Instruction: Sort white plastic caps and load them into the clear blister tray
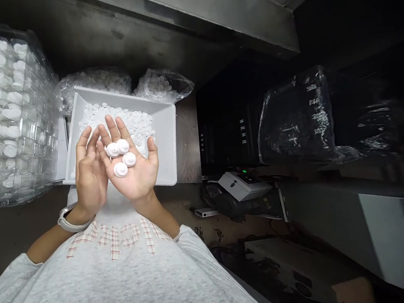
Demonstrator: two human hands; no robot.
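Note:
Palm up over the front of a white plastic bin (165,131), my right hand (136,176) carries several small white round plastic pieces (120,169) with raised centres. Its fingers are stretched out and the thumb stands apart. My left hand (90,182), with a pale band (66,222) on the wrist, is beside it, fingers extended and slightly curved, reaching the edge of the right hand. I see nothing held in the left. Many similar white pieces (139,124) lie loose in the bin behind my hands, partly hidden by the fingers.
A tall stack of clear trays (33,128) filled with white pieces stands at left. Two clear bags (161,85) of pieces lie behind the bin. A metal beam (189,11) crosses above. Black wrapped packages (294,120) and a white device (243,185) are to the right.

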